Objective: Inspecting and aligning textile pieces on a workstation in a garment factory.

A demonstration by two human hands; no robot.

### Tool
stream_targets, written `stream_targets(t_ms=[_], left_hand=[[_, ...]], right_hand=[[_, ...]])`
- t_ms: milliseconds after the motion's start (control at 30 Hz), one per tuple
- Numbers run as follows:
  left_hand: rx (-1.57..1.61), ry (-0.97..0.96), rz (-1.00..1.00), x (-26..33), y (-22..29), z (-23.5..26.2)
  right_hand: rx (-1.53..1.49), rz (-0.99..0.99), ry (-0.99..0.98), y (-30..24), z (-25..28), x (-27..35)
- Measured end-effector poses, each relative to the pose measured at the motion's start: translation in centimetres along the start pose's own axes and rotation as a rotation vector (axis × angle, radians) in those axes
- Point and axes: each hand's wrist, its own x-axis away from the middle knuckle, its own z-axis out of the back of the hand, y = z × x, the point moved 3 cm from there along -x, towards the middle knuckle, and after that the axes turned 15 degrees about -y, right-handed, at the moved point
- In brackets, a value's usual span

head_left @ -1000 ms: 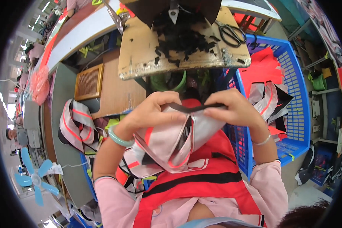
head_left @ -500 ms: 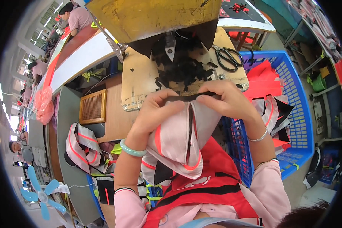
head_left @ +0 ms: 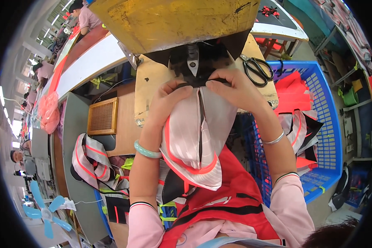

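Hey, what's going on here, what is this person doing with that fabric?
A person at a sewing machine holds a pale striped fabric piece with orange trim up to the needle area. The left hand and right hand each pinch its black top edge, just under the presser foot. Black scissors lie on the machine table, and a blue basket of orange and striped pieces stands to the right.

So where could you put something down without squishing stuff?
Bare wood shows on the board between the wooden grille box and the left hand. Around the scissors and under both hands it is crowded; the blue basket is full of fabric.
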Motion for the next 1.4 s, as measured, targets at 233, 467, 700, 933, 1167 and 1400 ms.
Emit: stream_targets(t_ms=[233, 467, 700, 933, 1167, 1400], left_hand=[[0.192, 0.033, 0.021, -0.3, 0.0, 0.7], [0.091, 0.084, -0.008, -1.0, -0.1, 0.9], [0.248, 0.056, -0.019, -1.3, 0.7, 0.3], [0.291, 0.057, -0.033, -1.3, 0.6, 0.4], [0.285, 0.063, -0.026, -1.4, 0.7, 0.5], [0.167, 0.233, -0.145, 4.3, 0.1, 5.2]], right_hand=[[0.000, 0.023, -0.014, 0.7, 0.0, -1.5], [0.017, 0.129, 0.014, 1.1, 0.4, -1.7], [0.037, 0.119, 0.045, 0.8, 0.7, -2.1], [0.031, 0.116, 0.058, 0.6, 0.4, -2.1], [-0.011, 0.116, 0.058, 0.9, 0.6, -2.2], [-0.065, 0.159, 0.017, 0.8, 2.5, 3.6]])
